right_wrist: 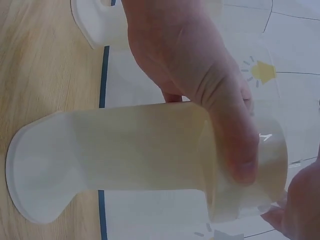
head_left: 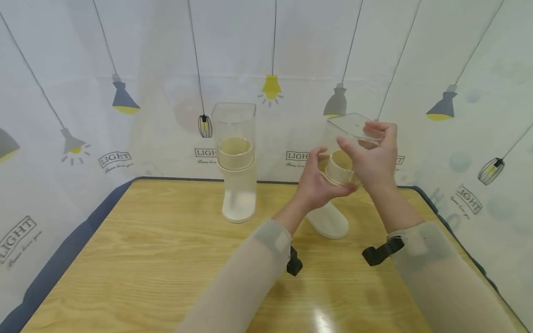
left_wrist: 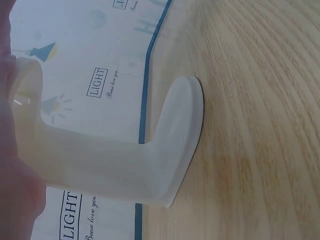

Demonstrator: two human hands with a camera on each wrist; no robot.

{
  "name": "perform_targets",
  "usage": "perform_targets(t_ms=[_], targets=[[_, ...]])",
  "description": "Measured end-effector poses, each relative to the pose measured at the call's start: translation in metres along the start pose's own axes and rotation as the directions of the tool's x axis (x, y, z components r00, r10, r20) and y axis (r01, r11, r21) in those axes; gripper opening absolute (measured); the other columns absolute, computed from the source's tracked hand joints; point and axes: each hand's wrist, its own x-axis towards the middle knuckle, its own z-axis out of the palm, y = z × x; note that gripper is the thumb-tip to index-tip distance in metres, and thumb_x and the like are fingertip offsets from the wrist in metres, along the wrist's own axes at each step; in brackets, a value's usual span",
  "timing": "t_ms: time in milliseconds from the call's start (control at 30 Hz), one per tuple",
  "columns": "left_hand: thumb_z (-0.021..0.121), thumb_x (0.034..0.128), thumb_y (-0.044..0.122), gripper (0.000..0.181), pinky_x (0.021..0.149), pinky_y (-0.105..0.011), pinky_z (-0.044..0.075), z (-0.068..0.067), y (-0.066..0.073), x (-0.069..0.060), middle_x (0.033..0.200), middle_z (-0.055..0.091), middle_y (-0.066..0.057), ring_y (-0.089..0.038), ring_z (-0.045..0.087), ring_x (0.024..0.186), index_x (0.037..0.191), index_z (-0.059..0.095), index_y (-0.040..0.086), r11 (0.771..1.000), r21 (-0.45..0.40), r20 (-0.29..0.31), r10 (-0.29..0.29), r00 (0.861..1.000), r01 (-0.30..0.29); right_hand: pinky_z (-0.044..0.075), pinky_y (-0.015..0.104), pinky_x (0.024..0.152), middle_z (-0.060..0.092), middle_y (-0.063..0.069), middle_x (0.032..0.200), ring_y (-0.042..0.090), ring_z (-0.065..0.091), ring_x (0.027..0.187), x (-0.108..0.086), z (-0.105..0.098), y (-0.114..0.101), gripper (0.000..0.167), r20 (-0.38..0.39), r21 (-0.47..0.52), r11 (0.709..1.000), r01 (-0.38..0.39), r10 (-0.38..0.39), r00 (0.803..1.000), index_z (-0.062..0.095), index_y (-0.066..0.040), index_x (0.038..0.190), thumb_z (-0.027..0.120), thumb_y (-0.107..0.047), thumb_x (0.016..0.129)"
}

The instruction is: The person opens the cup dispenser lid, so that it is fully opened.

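At the table's [head_left: 187, 240] one o'clock stands the stand [right_wrist: 135, 147] — left hand [head_left: 317, 185] clasped round its upper part, right hand [head_left: 376, 159] pinching the clear tube [head_left: 344, 125] above — another stand [head_left: 240, 189] at eleven.

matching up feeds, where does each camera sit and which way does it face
Head: on the head, facing forward and down at the table; left hand, right hand and sleeves show.
Left wrist: on that wrist, facing the white stand; part of the left hand shows.
Right wrist: on that wrist, facing the same stand; left hand and part of right hand show.
Both wrist views share the stand and left hand.
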Motion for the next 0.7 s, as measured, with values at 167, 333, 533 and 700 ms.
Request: perform_targets(t_ms=[167,333,533,700], targets=[[0.105,0.0719,0.042,0.121,0.112,-0.039,0.054,-0.001,-0.0002,0.0001,0.16,0.052,-0.003,-0.02,0.057,0.142,0.166,0.029,0.028,1.0,0.011,0.001,-0.002,1.0,0.002,0.058,0.027,0.096,0.053,-0.005,0.153,0.019,0.062,0.13,-0.0011,0.0024,-0.001,0.074,-0.004,-0.005,1.0,0.005,-0.005,1.0,0.046,-0.026,0.143,0.092,-0.046,0.087],[0.105,0.072,0.043,0.122,0.113,-0.039,0.054,-0.0053,0.0006,-0.0007,0.16,0.052,-0.004,-0.02,0.057,0.142,0.166,0.029,0.028,1.0,0.022,0.011,-0.01,1.0,0.009,0.055,0.032,0.099,0.057,-0.006,0.152,0.019,0.064,0.128,-0.0039,0.0057,-0.0029,0.073,-0.021,-0.059,0.995,0.075,-0.077,0.997,0.048,-0.022,0.139,0.092,-0.045,0.085],[0.104,0.0713,0.044,0.119,0.108,-0.036,0.056,-0.0073,-0.0005,-0.0015,0.159,0.053,-0.002,-0.018,0.058,0.139,0.165,0.031,0.03,0.999,0.033,0.017,-0.025,1.0,0.024,0.058,0.028,0.095,0.058,-0.008,0.153,0.021,0.067,0.128,-0.005,0.0057,-0.005,0.073,-0.025,-0.083,0.996,0.029,-0.031,0.999,0.048,-0.025,0.14,0.09,-0.052,0.087],[0.104,0.0722,0.044,0.118,0.104,-0.034,0.058,-0.009,-0.0005,0.0,0.157,0.054,-0.004,-0.017,0.061,0.132,0.164,0.032,0.028,0.999,0.05,0.013,-0.006,1.0,0.005,0.056,0.028,0.098,0.059,-0.007,0.152,0.022,0.069,0.126,-0.004,0.0076,-0.0037,0.069,-0.032,-0.096,0.992,0.085,-0.088,0.996,0.05,-0.022,0.136,0.091,-0.047,0.086]])
